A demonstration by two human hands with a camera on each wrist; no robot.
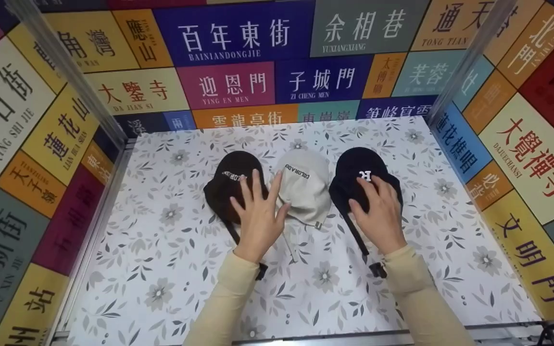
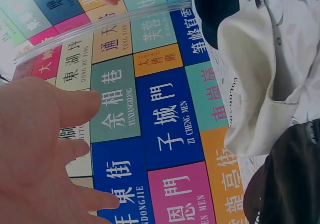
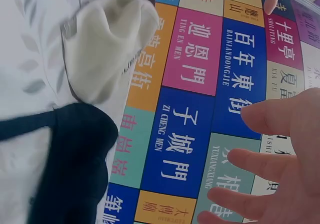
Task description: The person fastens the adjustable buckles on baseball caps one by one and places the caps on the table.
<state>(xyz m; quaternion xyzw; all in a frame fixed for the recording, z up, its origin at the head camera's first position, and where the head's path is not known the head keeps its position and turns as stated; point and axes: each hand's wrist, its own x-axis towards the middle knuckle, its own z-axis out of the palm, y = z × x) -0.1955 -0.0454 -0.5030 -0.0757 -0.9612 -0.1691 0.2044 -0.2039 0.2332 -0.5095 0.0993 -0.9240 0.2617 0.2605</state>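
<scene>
Three baseball caps lie in a row across the middle of the table. The dark brown cap [image 1: 221,194] with light lettering is on the left, and my left hand [image 1: 260,223] hovers over its right side with fingers spread. In the middle is a cream cap [image 1: 306,190] lettered "COLORADO", its crown slumped in the left wrist view. On the right sits a navy cap [image 1: 354,163] bearing a white "R". My right hand [image 1: 380,218] overlaps that cap's lower front in the head view, fingers loosely bent. Both wrist views show the hands raised, holding nothing.
A white cloth with grey flowers [image 1: 325,276] covers the table. Panels of coloured street-name signs [image 1: 229,36] wall in the back and both sides, with metal posts [image 1: 77,72] at the corners. Dark straps [image 1: 356,235] trail from the caps toward the front.
</scene>
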